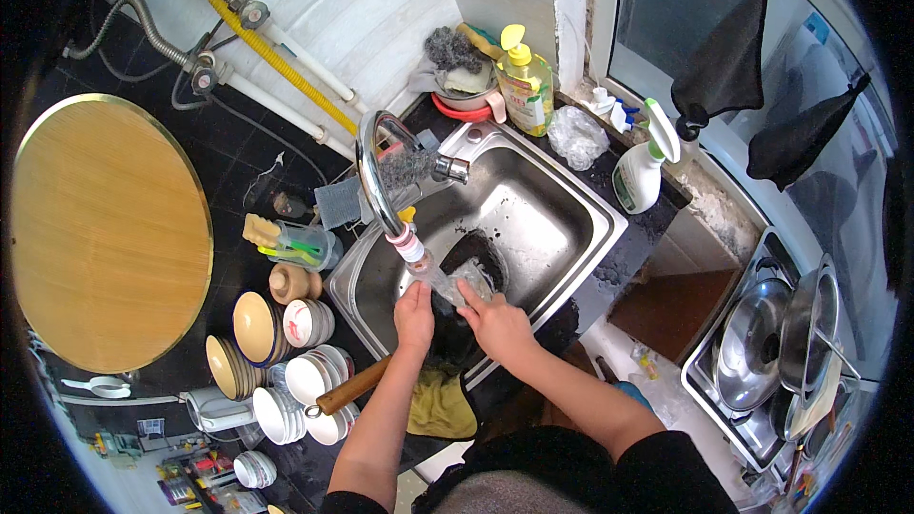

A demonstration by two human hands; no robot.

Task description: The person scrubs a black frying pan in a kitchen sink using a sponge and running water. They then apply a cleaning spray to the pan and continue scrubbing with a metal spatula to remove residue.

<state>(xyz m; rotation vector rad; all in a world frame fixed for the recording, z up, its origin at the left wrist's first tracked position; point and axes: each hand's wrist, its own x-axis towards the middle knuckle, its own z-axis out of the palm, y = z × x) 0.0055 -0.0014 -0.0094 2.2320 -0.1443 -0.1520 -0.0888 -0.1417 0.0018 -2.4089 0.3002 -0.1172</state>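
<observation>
My two hands meet over the steel sink, just below the tap's outlet. My right hand grips a pale grey, wet-looking pad between thumb and fingers. Beside it, my left hand is closed near the outlet; what its fingers hold is hidden. Something translucent, water or thin plastic, spans the gap between the hands. Beneath them lies a dark pan, mostly covered by my hands. A wooden handle passes under my left forearm and over the sink's near edge.
Stacked bowls crowd the counter at left, near a cup of brushes. A soap bottle and a spray bottle stand behind the sink. A yellow cloth hangs at the front edge. Pans sit on the stove at right.
</observation>
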